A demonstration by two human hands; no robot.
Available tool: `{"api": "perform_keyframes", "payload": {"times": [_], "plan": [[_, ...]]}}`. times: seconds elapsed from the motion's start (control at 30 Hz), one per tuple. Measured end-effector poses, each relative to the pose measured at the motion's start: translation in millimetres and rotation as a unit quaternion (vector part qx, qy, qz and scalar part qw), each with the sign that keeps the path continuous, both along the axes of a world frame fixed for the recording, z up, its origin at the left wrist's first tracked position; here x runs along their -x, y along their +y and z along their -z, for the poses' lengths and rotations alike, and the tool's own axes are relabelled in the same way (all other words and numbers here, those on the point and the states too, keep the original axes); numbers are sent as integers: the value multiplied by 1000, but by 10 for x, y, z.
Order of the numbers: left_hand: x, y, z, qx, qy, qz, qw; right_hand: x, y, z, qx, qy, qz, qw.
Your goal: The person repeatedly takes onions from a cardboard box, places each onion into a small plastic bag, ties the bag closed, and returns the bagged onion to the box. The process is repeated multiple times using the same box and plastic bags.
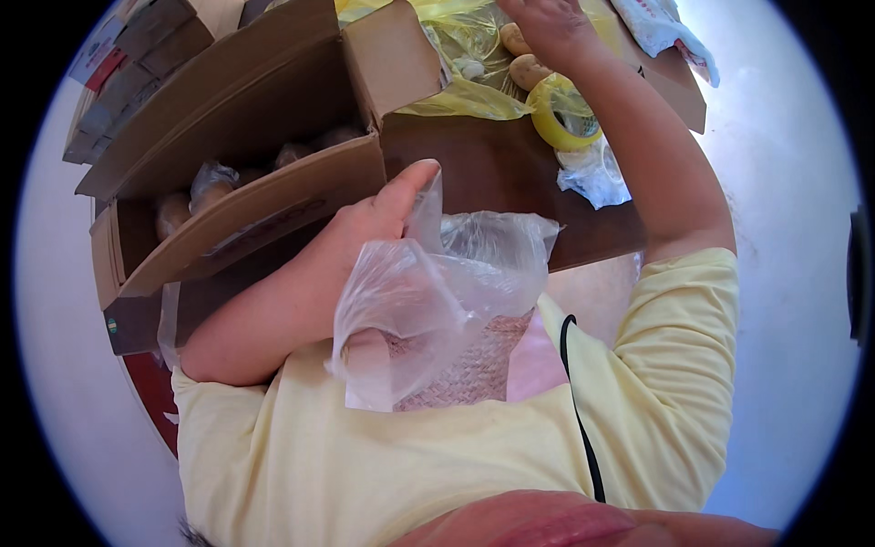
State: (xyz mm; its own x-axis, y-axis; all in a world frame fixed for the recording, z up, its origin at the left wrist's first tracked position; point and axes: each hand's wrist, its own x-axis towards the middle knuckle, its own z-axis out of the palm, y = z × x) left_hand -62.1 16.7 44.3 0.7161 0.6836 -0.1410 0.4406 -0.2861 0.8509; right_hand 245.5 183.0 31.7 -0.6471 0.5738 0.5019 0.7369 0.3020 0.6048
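My left hand (389, 205) holds a clear plastic bag (437, 287), which hangs loosely over the near edge of the dark table. Just left of that hand stands an open cardboard box (273, 205) with several brownish round items inside, at least one of them in clear plastic (212, 184). My right hand (550, 27) reaches to the top of the view, beside potato-like items (528, 72) on a yellow plastic bag (478, 99). Its fingers are cut off by the frame's edge, so its hold cannot be told.
A yellow roll of tape (547, 123) lies right of the yellow bag, with a crumpled white and blue wrapper (598, 178) below it. Stacked boxes (137, 68) stand at the upper left. A printed plastic bag (656, 27) lies on cardboard (673, 85) at the upper right.
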Motion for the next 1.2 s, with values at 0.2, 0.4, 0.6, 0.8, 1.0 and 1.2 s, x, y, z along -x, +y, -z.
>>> {"api": "perform_keyframes", "payload": {"times": [0.2,0.4,0.6,0.8,1.0,1.2], "plan": [[38,37,73,18,-26,19,999,-121,16,-127,152,-149,-43,976],[-11,10,50,0,-7,-14,1000,-9,337,205,276,-54,301,911],[-75,9,-23,-11,16,-19,1000,-97,484,221,163,-44,220,961],[-88,35,24,-6,24,-31,999,-75,271,44,71,-16,152,986],[-113,57,36,-14,40,-33,999,109,330,-19,284,-6,311,907],[-88,67,30,-8,38,-25,999,52,371,94,222,43,208,952]]}}
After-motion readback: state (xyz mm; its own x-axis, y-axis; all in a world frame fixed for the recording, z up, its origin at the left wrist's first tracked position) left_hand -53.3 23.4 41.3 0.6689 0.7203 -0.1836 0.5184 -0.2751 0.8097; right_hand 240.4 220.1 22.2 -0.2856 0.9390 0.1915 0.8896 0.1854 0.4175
